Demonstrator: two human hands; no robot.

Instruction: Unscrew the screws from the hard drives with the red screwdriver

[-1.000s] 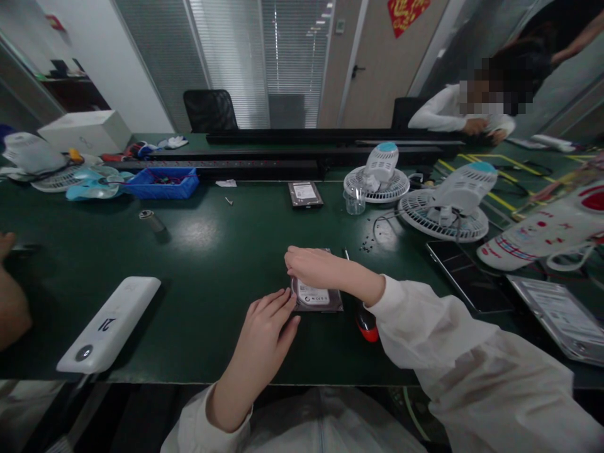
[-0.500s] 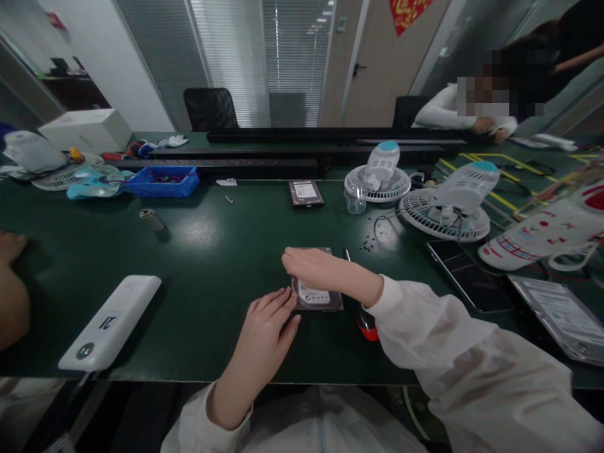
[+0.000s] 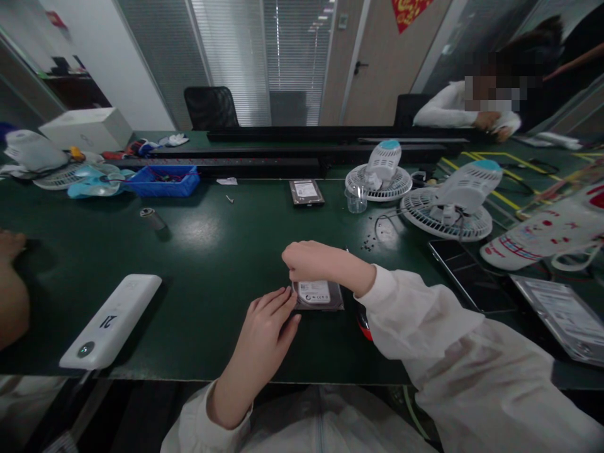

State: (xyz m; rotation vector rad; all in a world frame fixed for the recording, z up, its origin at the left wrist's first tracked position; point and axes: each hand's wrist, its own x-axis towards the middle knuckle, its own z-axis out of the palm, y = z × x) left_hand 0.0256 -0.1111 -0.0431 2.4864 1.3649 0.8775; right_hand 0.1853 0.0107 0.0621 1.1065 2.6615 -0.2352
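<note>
A hard drive (image 3: 321, 294) with a white label lies flat on the green table (image 3: 212, 251) in front of me. My left hand (image 3: 271, 321) rests at its left edge, fingers stretched out and fingertips touching the drive. My right hand (image 3: 309, 260) is over the drive's upper left part, its fingers curled together; whatever they hold, if anything, is hidden. Partly under my right sleeve, a red and black object (image 3: 365, 324) shows beside the drive. Small dark screws (image 3: 368, 242) lie scattered beyond my right wrist.
A second hard drive (image 3: 306, 192) lies further back, near a clear cup (image 3: 356, 200) and fan parts (image 3: 446, 204). At right are a phone (image 3: 467, 274) and another drive (image 3: 561, 314). A white power bank (image 3: 111, 321) lies left; another person's arm (image 3: 12, 289) is at the left edge.
My right hand has risen slightly and its fingers have curled in more, uncovering more of the drive's label. My left hand has stayed in place.
</note>
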